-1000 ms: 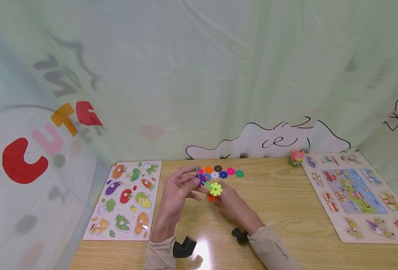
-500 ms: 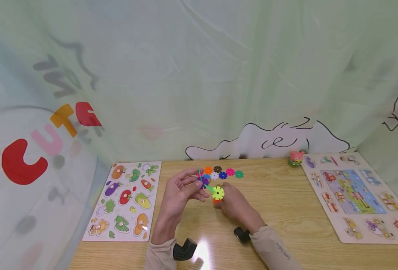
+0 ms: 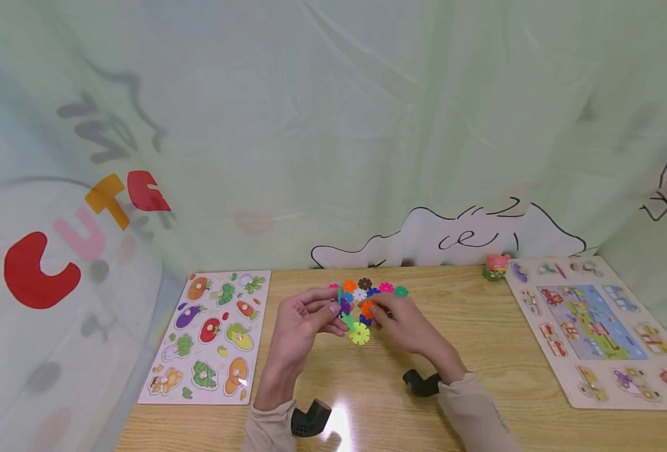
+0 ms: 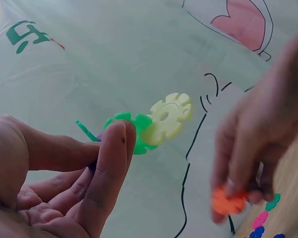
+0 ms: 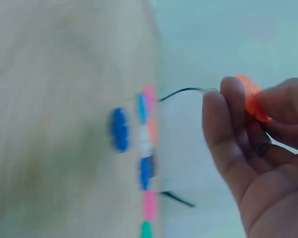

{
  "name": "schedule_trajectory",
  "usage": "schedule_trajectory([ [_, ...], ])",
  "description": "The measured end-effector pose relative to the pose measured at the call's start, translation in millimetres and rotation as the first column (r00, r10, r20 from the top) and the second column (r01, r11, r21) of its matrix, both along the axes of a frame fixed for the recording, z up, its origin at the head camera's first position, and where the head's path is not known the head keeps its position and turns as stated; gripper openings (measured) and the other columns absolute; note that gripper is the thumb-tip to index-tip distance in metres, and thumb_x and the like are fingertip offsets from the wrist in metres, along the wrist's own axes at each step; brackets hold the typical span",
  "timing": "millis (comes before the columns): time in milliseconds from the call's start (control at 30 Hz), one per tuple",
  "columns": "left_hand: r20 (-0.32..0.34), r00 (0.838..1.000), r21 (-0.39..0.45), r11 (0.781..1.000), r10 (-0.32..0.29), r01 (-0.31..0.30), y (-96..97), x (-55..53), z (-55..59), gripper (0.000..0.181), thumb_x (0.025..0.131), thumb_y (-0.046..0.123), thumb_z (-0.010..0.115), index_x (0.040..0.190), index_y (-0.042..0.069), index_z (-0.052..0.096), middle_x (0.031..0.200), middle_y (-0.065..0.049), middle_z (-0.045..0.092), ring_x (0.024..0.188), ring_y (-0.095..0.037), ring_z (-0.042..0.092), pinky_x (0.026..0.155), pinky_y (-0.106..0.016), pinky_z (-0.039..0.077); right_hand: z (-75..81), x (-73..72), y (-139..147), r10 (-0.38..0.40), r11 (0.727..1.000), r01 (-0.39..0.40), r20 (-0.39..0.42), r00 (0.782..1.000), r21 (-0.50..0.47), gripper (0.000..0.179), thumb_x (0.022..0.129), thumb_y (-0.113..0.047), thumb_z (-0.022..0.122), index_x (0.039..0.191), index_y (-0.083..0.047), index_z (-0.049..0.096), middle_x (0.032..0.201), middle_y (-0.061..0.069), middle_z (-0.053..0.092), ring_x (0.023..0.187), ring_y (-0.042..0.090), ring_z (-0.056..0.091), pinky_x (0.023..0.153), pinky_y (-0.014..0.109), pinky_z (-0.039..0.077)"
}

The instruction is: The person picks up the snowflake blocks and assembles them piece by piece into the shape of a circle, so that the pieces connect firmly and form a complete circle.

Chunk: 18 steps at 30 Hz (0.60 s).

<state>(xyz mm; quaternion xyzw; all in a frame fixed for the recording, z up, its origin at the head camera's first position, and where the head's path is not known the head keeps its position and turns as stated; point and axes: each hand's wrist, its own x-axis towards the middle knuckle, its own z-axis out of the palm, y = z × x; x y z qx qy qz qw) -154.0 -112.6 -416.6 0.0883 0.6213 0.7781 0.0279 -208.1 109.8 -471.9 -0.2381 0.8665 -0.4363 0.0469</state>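
My left hand (image 3: 296, 320) pinches a joined chain of notched plastic discs between thumb and fingers. In the chain are a purple disc (image 3: 345, 306), a green disc (image 4: 141, 121) and a pale yellow disc (image 4: 171, 119); a thin green piece (image 4: 84, 130) juts out edge-on. To the right, my right hand (image 3: 404, 320) holds an orange disc (image 5: 249, 96) between thumb and fingers, apart from the chain in the left wrist view. A dark blue disc (image 5: 119, 130) lies on the table near my right hand. Fingers hide most of the purple disc.
Behind the hands lie several loose discs, including a brown disc (image 3: 365, 284) and a teal disc (image 3: 401, 292). A vegetable puzzle board (image 3: 260, 339) lies left, a vehicle puzzle board (image 3: 579, 383) right. A small pink-and-green figurine (image 3: 497, 266) stands by the back curtain (image 3: 367, 157).
My right hand has moved right and up from beside the yellow disc, carrying the orange disc away from it. The yellow disc has dropped slightly, and the dark blue disc has come into view.
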Motion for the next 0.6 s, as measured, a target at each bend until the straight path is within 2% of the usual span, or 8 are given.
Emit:
schedule_trajectory([
  [67, -0.01, 1.0, -0.024, 1.0, -0.001, 0.001, 0.8, 1.0, 1.3, 0.03, 0.098, -0.009, 0.062, 0.126, -0.021, 0.061, 0.109, -0.041, 0.071, 0.066, -0.014, 0.074, 0.066, -0.03, 0.066, 12.0, 4.1, 2.7, -0.028, 0.995, 0.03, 0.032, 0.999, -0.094, 0.025, 0.109, -0.008, 0.056, 0.127, 0.004, 0.069, 0.094, 0.01, 0.072, 0.082, 0.017, 0.068, 0.081, 0.03, 0.064],
  [133, -0.025, 1.0, -0.05, 0.999, -0.002, 0.001, 1.9, 2.8, 3.3, 0.026, 0.098, -0.01, 0.062, 0.123, -0.019, 0.063, 0.108, -0.042, 0.071, 0.066, -0.013, 0.074, 0.066, -0.03, 0.066, 22.5, 9.0, 3.7, -0.07, 0.976, 0.079, 0.05, 0.996, -0.203, 0.027, 0.109, -0.008, 0.058, 0.132, 0.004, 0.067, 0.098, 0.012, 0.071, 0.084, 0.021, 0.071, 0.086, 0.03, 0.065],
  [200, -0.041, 0.999, -0.075, 0.997, -0.004, 0.001, 3.4, 5.2, 5.9, 0.024, 0.098, -0.01, 0.063, 0.12, -0.018, 0.065, 0.106, -0.041, 0.071, 0.065, -0.012, 0.073, 0.065, -0.031, 0.067, 32.3, 14.5, 3.6, -0.104, 0.94, 0.117, 0.058, 0.993, -0.321, 0.027, 0.108, -0.007, 0.061, 0.132, 0.003, 0.065, 0.096, 0.013, 0.069, 0.083, 0.022, 0.071, 0.085, 0.028, 0.065],
  [300, -0.076, 0.997, -0.115, 0.993, -0.018, 0.009, 5.6, 9.3, 10.5, 0.022, 0.098, -0.01, 0.064, 0.119, -0.016, 0.067, 0.104, -0.039, 0.072, 0.065, -0.012, 0.073, 0.065, -0.031, 0.067, 45.0, 23.4, 2.8, -0.131, 0.876, 0.133, 0.037, 0.991, -0.464, 0.025, 0.105, -0.004, 0.063, 0.13, 0.003, 0.064, 0.089, 0.012, 0.067, 0.078, 0.021, 0.069, 0.077, 0.023, 0.063],
  [400, -0.12, 0.992, -0.165, 0.986, -0.041, 0.021, 7.6, 13.5, 15.0, 0.021, 0.099, -0.009, 0.065, 0.119, -0.014, 0.069, 0.103, -0.035, 0.074, 0.065, -0.011, 0.073, 0.065, -0.033, 0.067, 55.4, 31.9, 1.9, -0.143, 0.836, 0.112, -0.016, 0.99, -0.537, 0.022, 0.104, -0.001, 0.064, 0.126, 0.003, 0.065, 0.085, 0.009, 0.066, 0.073, 0.017, 0.066, 0.07, 0.022, 0.06],
  [600, -0.198, 0.978, -0.22, 0.975, -0.067, 0.022, 11.9, 19.5, 19.3, 0.019, 0.099, -0.007, 0.066, 0.117, -0.011, 0.071, 0.1, -0.032, 0.076, 0.067, -0.011, 0.073, 0.064, -0.037, 0.067, 66.3, 42.1, 0.7, -0.137, 0.793, 0.027, -0.135, 0.981, -0.609, 0.021, 0.101, 0.009, 0.063, 0.122, 0.006, 0.068, 0.081, 0.005, 0.065, 0.069, 0.014, 0.062, 0.062, 0.02, 0.055],
])
